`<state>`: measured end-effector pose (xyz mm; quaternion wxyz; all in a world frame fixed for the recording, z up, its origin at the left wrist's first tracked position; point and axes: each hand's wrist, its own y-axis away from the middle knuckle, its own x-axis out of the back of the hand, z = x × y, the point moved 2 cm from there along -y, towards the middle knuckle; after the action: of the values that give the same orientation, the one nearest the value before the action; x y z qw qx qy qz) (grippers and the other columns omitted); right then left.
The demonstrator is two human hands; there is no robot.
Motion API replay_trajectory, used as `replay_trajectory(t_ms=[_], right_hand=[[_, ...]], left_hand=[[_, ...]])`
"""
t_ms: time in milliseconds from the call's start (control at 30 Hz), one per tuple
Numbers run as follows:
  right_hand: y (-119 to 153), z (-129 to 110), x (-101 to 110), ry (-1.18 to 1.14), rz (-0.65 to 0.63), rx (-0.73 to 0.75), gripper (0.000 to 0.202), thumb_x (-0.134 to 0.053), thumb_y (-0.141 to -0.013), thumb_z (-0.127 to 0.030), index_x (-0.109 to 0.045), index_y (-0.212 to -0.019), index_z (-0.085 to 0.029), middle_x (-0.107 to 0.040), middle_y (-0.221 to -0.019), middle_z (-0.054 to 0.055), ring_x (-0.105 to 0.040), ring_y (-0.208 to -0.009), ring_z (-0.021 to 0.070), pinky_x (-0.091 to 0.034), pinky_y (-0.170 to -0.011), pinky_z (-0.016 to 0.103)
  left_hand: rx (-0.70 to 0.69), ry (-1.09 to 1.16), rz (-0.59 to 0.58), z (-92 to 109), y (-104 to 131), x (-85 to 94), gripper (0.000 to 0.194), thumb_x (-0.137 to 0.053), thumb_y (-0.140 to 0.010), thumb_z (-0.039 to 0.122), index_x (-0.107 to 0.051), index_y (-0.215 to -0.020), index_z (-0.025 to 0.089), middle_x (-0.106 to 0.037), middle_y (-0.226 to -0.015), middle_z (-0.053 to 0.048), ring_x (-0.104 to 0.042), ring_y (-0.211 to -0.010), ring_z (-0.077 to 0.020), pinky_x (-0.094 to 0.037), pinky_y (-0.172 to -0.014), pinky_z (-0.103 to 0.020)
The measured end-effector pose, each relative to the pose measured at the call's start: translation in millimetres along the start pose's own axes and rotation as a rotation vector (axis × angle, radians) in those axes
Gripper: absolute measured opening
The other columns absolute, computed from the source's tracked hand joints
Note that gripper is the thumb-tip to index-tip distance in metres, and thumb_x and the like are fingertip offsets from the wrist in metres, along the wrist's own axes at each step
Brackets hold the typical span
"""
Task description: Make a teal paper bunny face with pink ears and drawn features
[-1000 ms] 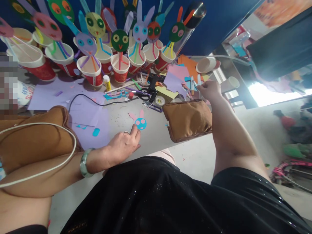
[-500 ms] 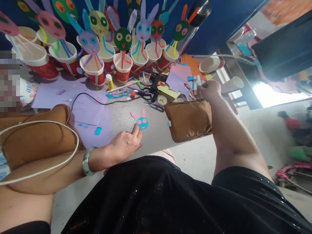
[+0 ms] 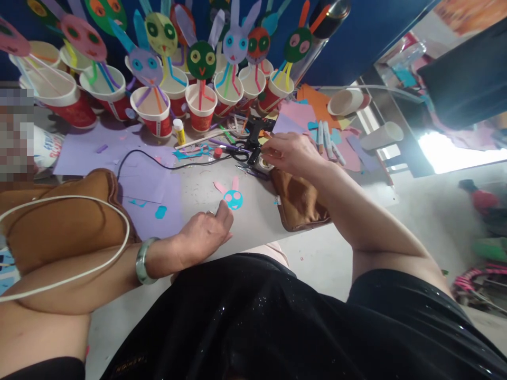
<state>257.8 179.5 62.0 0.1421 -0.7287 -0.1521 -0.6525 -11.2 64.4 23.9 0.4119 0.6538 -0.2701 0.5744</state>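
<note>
A blue paper rabbit face (image 3: pixel 233 200) with pink ears and pink eyes lies flat on the grey table (image 3: pixel 253 224). My left hand (image 3: pixel 208 232) rests at its lower left edge, fingers curled together; anything between them is hidden. Over the tape roll (image 3: pixel 264 163) and the near end of the black glue gun (image 3: pixel 255 134) is my right hand (image 3: pixel 291 153), its fingers bent downward. Whether it grips something cannot be made out. Beneath my right forearm sits a brown pouch (image 3: pixel 297 203). Black-handled scissors (image 3: pixel 238 153) lie just left of my right hand.
Red and white cups (image 3: pixel 201 108) with paper animal heads on straws line the back. Markers (image 3: pixel 327 138) and coloured paper lie at the right. Purple sheets (image 3: pixel 152 182), a glue stick (image 3: pixel 179 132), a black cable and a brown cushion (image 3: pixel 67 221) are on the left.
My right hand has moved left from the markers to the tape roll and glue gun. The markers now lie uncovered. My left hand remains by the rabbit face.
</note>
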Motion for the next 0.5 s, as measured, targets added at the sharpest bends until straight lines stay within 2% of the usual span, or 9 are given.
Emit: replay_trajectory(t_ms=[67, 167, 367, 500], right_hand=[[-10.5, -14.1, -4.6, 0.149, -0.109, 0.084, 0.024, -0.053, -0.094, -0.025, -0.073, -0.107, -0.023, -0.073, -0.099, 0.011, -0.063, -0.087, 0.025, -0.039, -0.077, 0.037], [-22.5, -22.8, -11.2, 0.31, -0.22, 0.161, 0.029, -0.05, -0.092, -0.013, -0.075, -0.104, -0.022, -0.072, -0.092, 0.013, -0.064, -0.087, 0.0265, -0.036, -0.077, 0.039], [-32.0, -23.5, -16.4, 0.4, -0.254, 0.202, 0.029, -0.049, -0.093, -0.013, -0.076, -0.102, -0.021, -0.07, -0.085, 0.012, -0.061, -0.082, 0.0253, -0.034, -0.074, 0.038], [-33.1, -25.9, -9.8, 0.347, -0.25, 0.168, 0.028, -0.05, -0.094, -0.019, -0.075, -0.106, -0.023, -0.072, -0.093, 0.011, -0.062, -0.085, 0.026, -0.035, -0.072, 0.038]], left_hand=[[0.006, 0.009, 0.007, 0.2, -0.7, -1.0, 0.052, -0.054, -0.104, 0.039, -0.056, -0.142, 0.004, -0.05, -0.154, -0.032, -0.075, -0.08, -0.0255, -0.057, -0.061, -0.034], [0.017, 0.023, 0.012, -0.7, -2.1, -2.7, 0.05, -0.054, -0.104, 0.039, -0.057, -0.141, 0.006, -0.051, -0.152, -0.031, -0.075, -0.08, -0.0257, -0.056, -0.062, -0.035], [0.013, 0.06, 0.02, -4.0, -5.1, -4.3, 0.042, -0.055, -0.104, 0.038, -0.061, -0.133, 0.009, -0.052, -0.151, -0.029, -0.075, -0.078, -0.0244, -0.054, -0.059, -0.033], [0.003, 0.076, 0.031, -5.4, -5.5, -3.4, 0.04, -0.057, -0.103, 0.038, -0.061, -0.129, 0.009, -0.05, -0.151, -0.031, -0.074, -0.076, -0.0238, -0.052, -0.058, -0.033]])
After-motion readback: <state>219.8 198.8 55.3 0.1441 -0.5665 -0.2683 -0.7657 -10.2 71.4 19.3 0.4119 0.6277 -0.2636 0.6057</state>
